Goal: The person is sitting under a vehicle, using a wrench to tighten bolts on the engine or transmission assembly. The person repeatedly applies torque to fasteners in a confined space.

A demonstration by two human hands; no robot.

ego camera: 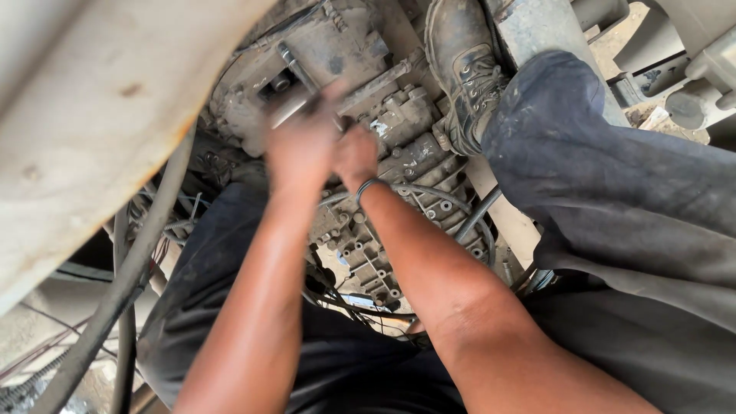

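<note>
Both hands at 12 o'clock over grimy gearbox (399,153). Left hand (300,149) and right hand (354,153) clamped on metal wrench (295,73), blurred. Wrench likely stiff, heavy, oily; hold far along handle. Boot (460,69) at 1 o'clock.

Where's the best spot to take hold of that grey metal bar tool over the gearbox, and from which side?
Probably the free lower end of the grey metal bar tool. Its upper end sits on the dirty grey gearbox housing, so only the near end is reachable. Come from below, as the left hand and right hand do now; blur hides their exact grip.
</note>
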